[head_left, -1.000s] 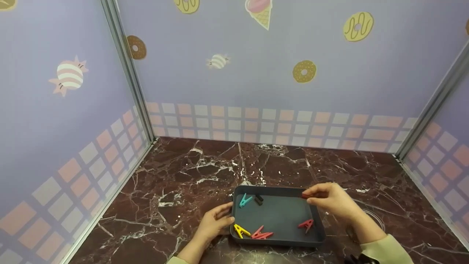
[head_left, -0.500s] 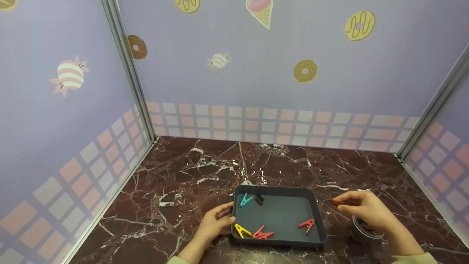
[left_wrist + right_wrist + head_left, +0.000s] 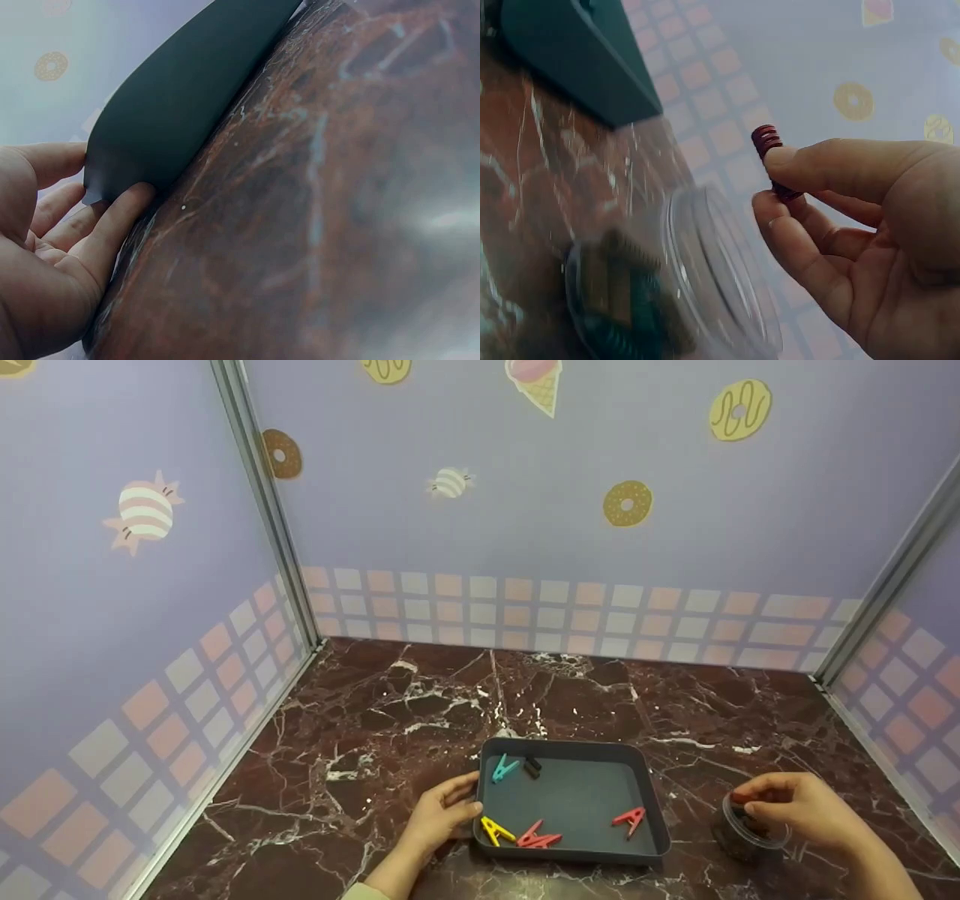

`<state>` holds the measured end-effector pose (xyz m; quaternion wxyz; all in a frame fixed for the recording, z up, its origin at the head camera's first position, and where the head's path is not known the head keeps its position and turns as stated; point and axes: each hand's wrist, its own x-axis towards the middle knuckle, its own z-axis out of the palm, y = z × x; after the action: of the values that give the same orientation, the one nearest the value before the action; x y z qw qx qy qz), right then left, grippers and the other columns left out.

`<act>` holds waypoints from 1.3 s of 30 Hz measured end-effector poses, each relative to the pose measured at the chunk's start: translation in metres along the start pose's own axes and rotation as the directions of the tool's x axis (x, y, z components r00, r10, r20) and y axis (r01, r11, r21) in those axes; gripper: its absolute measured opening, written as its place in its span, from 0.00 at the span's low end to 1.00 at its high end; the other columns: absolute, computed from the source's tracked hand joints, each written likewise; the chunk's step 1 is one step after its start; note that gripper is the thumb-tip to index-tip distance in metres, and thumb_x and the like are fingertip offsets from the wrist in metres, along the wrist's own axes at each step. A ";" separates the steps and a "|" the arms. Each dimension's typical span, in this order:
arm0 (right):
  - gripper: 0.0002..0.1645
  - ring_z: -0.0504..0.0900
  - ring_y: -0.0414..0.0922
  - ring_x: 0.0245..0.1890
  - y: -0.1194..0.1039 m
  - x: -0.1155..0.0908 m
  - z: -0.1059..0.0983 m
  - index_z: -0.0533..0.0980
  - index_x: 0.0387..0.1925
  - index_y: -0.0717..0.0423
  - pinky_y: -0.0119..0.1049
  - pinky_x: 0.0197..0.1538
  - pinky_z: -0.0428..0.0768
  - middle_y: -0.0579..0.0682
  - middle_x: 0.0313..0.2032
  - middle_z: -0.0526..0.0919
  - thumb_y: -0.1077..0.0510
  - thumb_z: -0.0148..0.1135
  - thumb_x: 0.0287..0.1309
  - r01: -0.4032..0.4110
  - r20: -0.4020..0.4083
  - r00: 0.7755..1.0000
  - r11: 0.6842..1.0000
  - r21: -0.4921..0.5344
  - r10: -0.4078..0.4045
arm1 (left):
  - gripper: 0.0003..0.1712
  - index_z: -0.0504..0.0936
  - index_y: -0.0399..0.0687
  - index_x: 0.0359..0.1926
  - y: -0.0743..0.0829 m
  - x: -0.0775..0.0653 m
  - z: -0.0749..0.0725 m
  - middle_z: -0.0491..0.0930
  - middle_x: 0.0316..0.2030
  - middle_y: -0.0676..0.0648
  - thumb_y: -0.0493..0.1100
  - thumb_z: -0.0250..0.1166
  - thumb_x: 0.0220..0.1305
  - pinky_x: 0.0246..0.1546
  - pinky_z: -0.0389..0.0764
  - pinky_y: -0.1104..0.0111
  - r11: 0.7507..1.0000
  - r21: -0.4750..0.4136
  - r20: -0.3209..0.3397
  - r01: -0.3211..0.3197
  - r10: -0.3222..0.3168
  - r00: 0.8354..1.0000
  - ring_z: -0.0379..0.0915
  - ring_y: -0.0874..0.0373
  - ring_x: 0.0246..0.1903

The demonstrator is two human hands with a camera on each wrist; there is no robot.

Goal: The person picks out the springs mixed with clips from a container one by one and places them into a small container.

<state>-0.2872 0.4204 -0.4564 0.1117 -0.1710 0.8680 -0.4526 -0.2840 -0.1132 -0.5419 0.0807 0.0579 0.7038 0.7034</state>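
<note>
A dark grey rectangular tray [image 3: 574, 855] rests on the table with my left hand [image 3: 439, 817] at its left side. The fingertips and thumb touch the tray's outer wall, also visible in the left wrist view. To the right, my right hand [image 3: 799, 810] pinches a small red coil spring [image 3: 766, 139] between thumb and fingers. Hand and spring are at the mouth of a clear round jar [image 3: 750, 840]. Several coil springs [image 3: 615, 292] lie inside it, blurred in the right wrist view.
Inside the tray are a teal clip [image 3: 504, 769], two small dark pieces [image 3: 532, 766], a yellow clip [image 3: 496, 831], red clips [image 3: 538, 837] at the front and another red clip [image 3: 630, 819] at right. Patterned panels [image 3: 480, 532] enclose the marble table [image 3: 390, 720].
My right hand has moved right and down with the red spring, from the tray's far right corner to the jar. The left hand and tray have stayed in place.
</note>
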 end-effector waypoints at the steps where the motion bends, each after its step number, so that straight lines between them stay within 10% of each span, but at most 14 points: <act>1: 0.19 0.87 0.37 0.38 0.001 -0.001 -0.001 0.79 0.54 0.73 0.34 0.39 0.88 0.47 0.45 0.90 0.62 0.63 0.69 -0.010 0.001 1.000 1.000 -0.017 0.010 | 0.35 0.69 0.33 0.72 0.000 0.000 0.000 0.68 0.70 0.26 0.38 0.66 0.67 0.42 0.91 0.55 1.000 0.001 0.000 -0.003 0.003 1.000 0.72 0.33 0.67; 17: 0.14 0.84 0.30 0.35 0.002 -0.001 0.003 0.85 0.46 0.61 0.29 0.37 0.83 0.57 0.43 0.89 0.56 0.68 0.65 -0.125 -0.095 0.990 0.962 -0.241 0.105 | 0.34 0.70 0.31 0.71 -0.001 0.000 0.000 0.70 0.69 0.26 0.38 0.67 0.68 0.54 0.87 0.59 0.998 0.036 0.001 -0.045 0.045 0.999 0.72 0.32 0.67; 39: 0.16 0.84 0.32 0.36 -0.023 0.015 0.018 0.85 0.50 0.53 0.30 0.36 0.82 0.56 0.46 0.90 0.49 0.66 0.68 -0.110 -0.253 0.966 0.965 -0.237 0.048 | 0.35 0.70 0.33 0.72 0.000 0.000 0.000 0.68 0.70 0.26 0.38 0.67 0.67 0.45 0.90 0.55 1.000 0.017 -0.008 0.003 -0.003 1.000 0.71 0.32 0.68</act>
<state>-0.2902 0.3882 -0.4484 -0.0006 -0.0914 0.9313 -0.3527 -0.2844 -0.1129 -0.5418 0.0784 0.0545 0.7101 0.6976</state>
